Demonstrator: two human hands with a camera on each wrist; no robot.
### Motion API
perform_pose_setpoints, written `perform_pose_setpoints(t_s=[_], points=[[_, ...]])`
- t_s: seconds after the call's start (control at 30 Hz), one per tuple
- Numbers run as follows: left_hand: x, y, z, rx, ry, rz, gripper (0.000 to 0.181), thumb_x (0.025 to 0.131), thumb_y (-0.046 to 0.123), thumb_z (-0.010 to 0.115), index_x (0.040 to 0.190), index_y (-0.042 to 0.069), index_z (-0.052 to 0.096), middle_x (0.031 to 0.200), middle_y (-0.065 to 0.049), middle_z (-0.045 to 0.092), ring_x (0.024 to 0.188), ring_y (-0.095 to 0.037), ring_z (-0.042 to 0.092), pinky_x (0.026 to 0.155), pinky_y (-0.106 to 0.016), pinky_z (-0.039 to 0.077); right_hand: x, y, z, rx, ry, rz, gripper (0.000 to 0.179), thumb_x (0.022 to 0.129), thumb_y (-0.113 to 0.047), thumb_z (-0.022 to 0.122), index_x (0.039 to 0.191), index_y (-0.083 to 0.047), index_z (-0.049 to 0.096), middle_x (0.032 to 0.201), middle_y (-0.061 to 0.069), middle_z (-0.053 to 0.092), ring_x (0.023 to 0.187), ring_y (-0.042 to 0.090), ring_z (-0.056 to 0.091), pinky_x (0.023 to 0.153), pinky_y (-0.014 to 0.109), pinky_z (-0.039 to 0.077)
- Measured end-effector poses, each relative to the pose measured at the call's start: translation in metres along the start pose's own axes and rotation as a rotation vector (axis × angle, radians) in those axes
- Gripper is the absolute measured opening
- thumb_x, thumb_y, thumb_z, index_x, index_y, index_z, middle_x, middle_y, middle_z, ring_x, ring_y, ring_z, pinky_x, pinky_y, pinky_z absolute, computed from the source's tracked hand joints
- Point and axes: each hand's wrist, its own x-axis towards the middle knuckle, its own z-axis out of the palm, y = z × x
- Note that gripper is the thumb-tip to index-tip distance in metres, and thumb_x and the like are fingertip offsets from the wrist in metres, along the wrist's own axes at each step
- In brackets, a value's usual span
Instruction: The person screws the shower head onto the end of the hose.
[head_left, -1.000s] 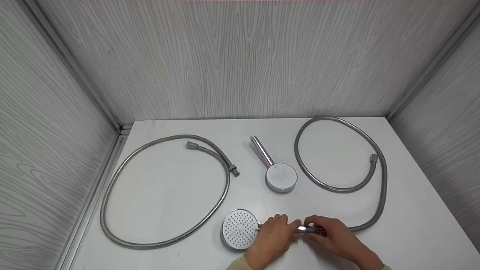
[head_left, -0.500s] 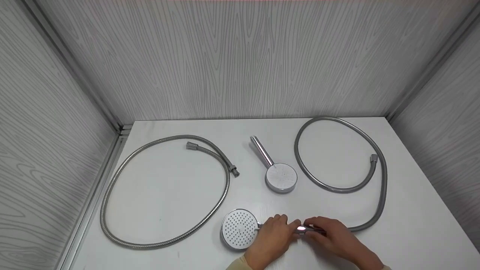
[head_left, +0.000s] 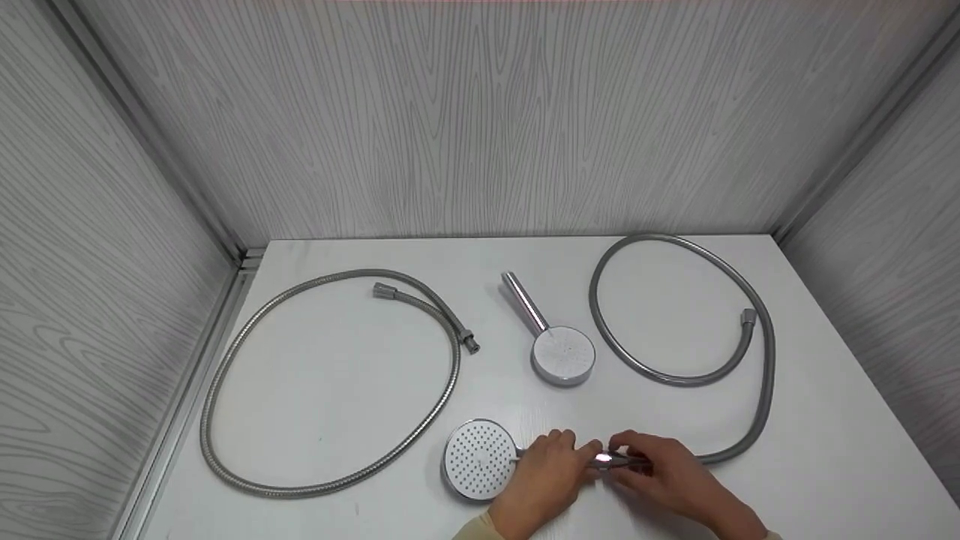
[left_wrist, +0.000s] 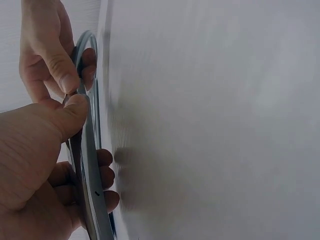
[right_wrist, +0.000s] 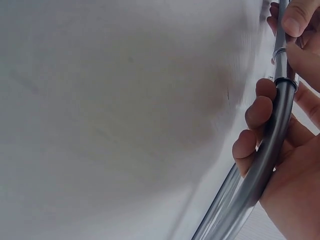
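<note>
A round hand shower lies face up near the front of the table. My left hand grips its chrome handle, thumb along the top and fingers curled beneath. In line with that handle is one end of a smooth grey shower hose. My right hand holds this end, fingers curled round the hose just behind a metal collar. Both hands are close together, the handle end meeting the hose end between them. The joint itself is partly hidden by the fingers.
A second hand shower lies behind the hands, its handle pointing back left. On the left, a ribbed metal hose forms a big loop. The grey hose's other end fitting rests at the right. Wood-grain panels enclose the table.
The right hand's thumb and index finger close in on the joint, then spread slightly again. The left hand, hand showers and hoses stay in place.
</note>
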Motion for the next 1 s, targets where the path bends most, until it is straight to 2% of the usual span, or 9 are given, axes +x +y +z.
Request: perform_pose_setpoints(t_s=[0.17,0.4,0.67,1.0], points=[[0.0010,0.0001,-0.0009,0.001,-0.006,-0.006,0.031,0.098,0.046,0.069,0.123,0.028,0.070,0.085,0.003,0.064,0.074,-0.011,0.058,0.064,-0.024,0.045,0.0007,-0.0005,-0.0009,-0.028,-0.004,0.016,0.024,0.097,-0.030,0.077,0.120,-0.028,0.070,0.103,-0.015,0.072,0.083,-0.001,0.058,0.075,0.023,0.054],[0.0005,0.0003,-0.0036,0.005,-0.003,-0.006,0.032,0.098,0.044,0.071,0.126,0.029,0.069,0.085,0.004,0.064,0.075,-0.011,0.058,0.065,-0.024,0.045,0.0008,-0.0005,-0.0015,-0.047,0.005,-0.016,0.024,0.097,-0.023,0.077,0.121,-0.026,0.070,0.104,-0.013,0.073,0.084,-0.002,0.058,0.077,0.024,0.055],[-0.0002,0.0004,-0.0040,0.021,0.003,0.000,0.031,0.097,0.044,0.071,0.124,0.029,0.069,0.085,0.004,0.064,0.075,-0.011,0.058,0.065,-0.023,0.044,-0.0002,0.0010,-0.0006,-0.062,0.002,-0.025,0.024,0.100,-0.030,0.073,0.123,-0.026,0.072,0.119,-0.008,0.076,0.101,-0.001,0.066,0.088,0.029,0.059],[-0.0003,0.0005,-0.0043,0.013,-0.001,0.003,0.030,0.097,0.043,0.072,0.124,0.028,0.069,0.086,0.003,0.064,0.076,-0.012,0.059,0.066,-0.024,0.046,-0.0005,0.0011,0.0003,-0.112,0.008,-0.033,0.022,0.102,-0.032,0.070,0.122,-0.023,0.073,0.117,-0.009,0.076,0.101,0.000,0.066,0.088,0.032,0.059]])
